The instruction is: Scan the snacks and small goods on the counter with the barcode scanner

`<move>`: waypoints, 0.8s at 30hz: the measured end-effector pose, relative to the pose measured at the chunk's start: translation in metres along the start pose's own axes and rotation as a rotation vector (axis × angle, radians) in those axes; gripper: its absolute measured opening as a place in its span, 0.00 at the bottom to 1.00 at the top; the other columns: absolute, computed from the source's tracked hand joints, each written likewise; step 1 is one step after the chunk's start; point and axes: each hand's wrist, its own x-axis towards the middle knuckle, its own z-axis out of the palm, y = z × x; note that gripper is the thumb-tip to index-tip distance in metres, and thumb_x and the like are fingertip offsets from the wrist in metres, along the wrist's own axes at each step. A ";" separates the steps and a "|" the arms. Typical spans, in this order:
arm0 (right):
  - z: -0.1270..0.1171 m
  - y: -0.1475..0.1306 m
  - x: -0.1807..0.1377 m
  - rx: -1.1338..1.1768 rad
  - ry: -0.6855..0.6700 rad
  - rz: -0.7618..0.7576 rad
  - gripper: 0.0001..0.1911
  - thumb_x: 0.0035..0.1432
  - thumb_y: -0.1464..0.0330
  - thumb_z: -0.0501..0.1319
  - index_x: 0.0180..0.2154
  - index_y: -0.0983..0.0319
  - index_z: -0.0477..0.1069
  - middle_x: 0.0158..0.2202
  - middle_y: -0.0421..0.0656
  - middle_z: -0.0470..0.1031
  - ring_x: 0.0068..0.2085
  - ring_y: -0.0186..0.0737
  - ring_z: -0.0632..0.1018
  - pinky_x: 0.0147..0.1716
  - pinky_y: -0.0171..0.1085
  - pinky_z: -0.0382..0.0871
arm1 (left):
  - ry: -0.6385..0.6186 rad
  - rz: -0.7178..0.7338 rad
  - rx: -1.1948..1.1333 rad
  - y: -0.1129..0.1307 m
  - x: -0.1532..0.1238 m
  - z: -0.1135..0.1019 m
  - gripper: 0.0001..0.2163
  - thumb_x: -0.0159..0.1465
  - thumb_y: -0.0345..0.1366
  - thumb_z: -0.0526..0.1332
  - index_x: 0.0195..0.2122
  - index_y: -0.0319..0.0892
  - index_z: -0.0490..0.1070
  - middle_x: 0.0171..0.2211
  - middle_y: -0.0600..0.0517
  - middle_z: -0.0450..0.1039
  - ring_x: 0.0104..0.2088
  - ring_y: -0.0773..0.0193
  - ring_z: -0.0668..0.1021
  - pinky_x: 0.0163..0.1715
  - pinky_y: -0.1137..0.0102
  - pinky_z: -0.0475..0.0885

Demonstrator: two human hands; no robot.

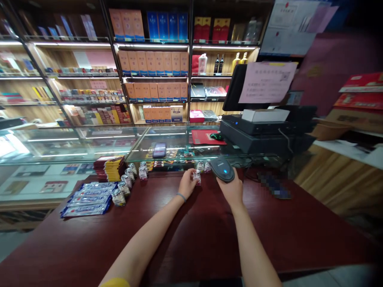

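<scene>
My left hand (188,184) has its fingers closed around a small clear jar (196,177) with a white and pink label, at the far edge of the dark red counter. In my right hand (232,189) is a black barcode scanner (223,169) with a blue light on top, its head tilted toward the jars. Two more small jars (200,166) stand just behind, between the held jar and the scanner. Further left, several like jars (119,197) form a row, with a pair (143,172) beside them.
Blue-and-white packets (88,199) lie at the left, near stacked yellow and maroon packs (113,169). Behind the counter (191,239) runs a glass display case (167,137). A monitor (235,87) and a cash drawer (248,139) stand at right. A dark, blurred phone-like object (273,185) lies below them.
</scene>
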 end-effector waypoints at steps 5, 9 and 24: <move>-0.005 0.008 0.006 0.037 0.066 0.034 0.21 0.52 0.57 0.61 0.46 0.60 0.69 0.34 0.52 0.80 0.36 0.56 0.82 0.31 0.42 0.71 | -0.030 0.095 0.061 -0.008 0.012 0.037 0.21 0.54 0.24 0.63 0.49 0.45 0.69 0.42 0.49 0.69 0.42 0.59 0.73 0.47 0.63 0.68; -0.009 0.010 0.009 0.096 0.083 0.102 0.21 0.51 0.57 0.62 0.45 0.59 0.68 0.35 0.51 0.80 0.39 0.56 0.81 0.35 0.43 0.72 | -0.020 0.047 0.029 -0.011 0.024 0.060 0.25 0.54 0.25 0.64 0.53 0.43 0.65 0.40 0.49 0.69 0.40 0.60 0.73 0.46 0.63 0.68; -0.012 0.016 0.010 0.152 0.069 0.107 0.22 0.52 0.58 0.62 0.48 0.59 0.67 0.38 0.50 0.80 0.42 0.53 0.81 0.38 0.42 0.73 | 0.030 -0.010 -0.070 -0.022 0.040 0.089 0.18 0.55 0.28 0.65 0.47 0.43 0.66 0.43 0.46 0.68 0.44 0.57 0.72 0.52 0.58 0.66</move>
